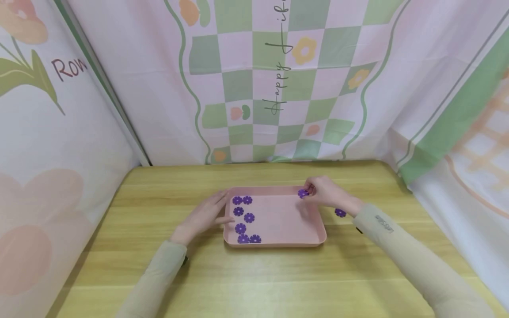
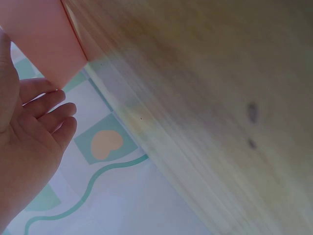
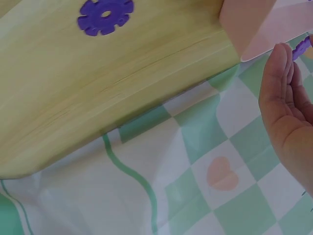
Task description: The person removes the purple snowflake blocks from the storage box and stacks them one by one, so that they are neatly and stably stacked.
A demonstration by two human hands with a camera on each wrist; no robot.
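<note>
head view, tabletop (image 1: 286,282): wood, carrying a pink tray (image 1: 284,221) whose raised walls would keep small discs in.
left hand (image 1: 203,215): fingers loosely extended against the tray's left wall, likely steadying it.
right hand (image 1: 328,192): pinching a purple disc (image 1: 302,193) by its edge at the far right corner, a grip seemingly suited to something thin.
seven discs (image 1: 249,217): lying along the tray's left side.
lone disc (image 1: 339,213): on the tabletop, right of the tray.

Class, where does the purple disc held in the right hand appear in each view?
Head: purple disc right of centre, below mid-height.
Left wrist: not in it.
Right wrist: purple disc at the right edge, upper part.
Shared landmark: pink tray, visible in all three.
</note>
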